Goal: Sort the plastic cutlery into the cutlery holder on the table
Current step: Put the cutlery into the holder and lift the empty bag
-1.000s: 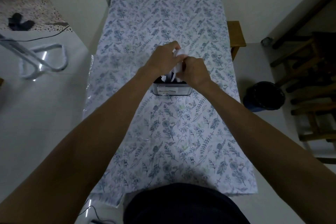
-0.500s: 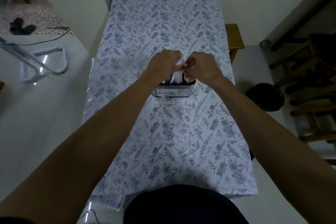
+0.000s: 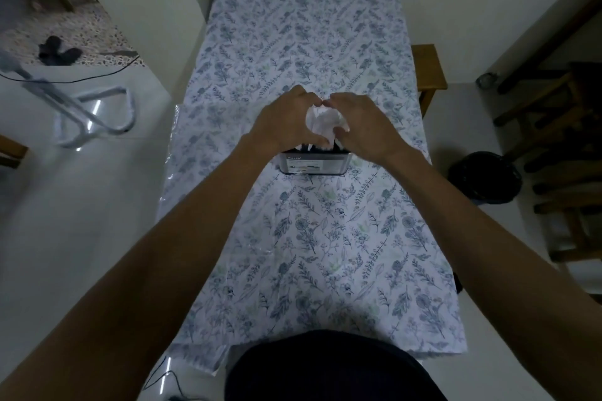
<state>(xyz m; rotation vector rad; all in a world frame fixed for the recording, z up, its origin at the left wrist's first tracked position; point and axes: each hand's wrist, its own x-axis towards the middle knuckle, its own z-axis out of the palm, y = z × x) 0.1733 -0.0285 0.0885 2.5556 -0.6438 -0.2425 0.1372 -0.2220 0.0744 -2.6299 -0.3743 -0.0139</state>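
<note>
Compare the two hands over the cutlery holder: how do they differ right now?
The left hand cups the bunch of white plastic cutlery from the left, thumb low against the stems; the right hand cups it from the right, thumb reaching in nearer the heads. Both curl round the same bunch standing in the cutlery holder, fingertips almost meeting behind it.

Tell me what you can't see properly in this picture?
Head view only:
- Cutlery: white heads bunched together between the left hand and right hand; spoons, forks or knives cannot be told.
- Holder: the hands cover its top, so the compartments are hidden; its label is too small to read.
- Items at the table's far end: cut off by the top edge.
</note>
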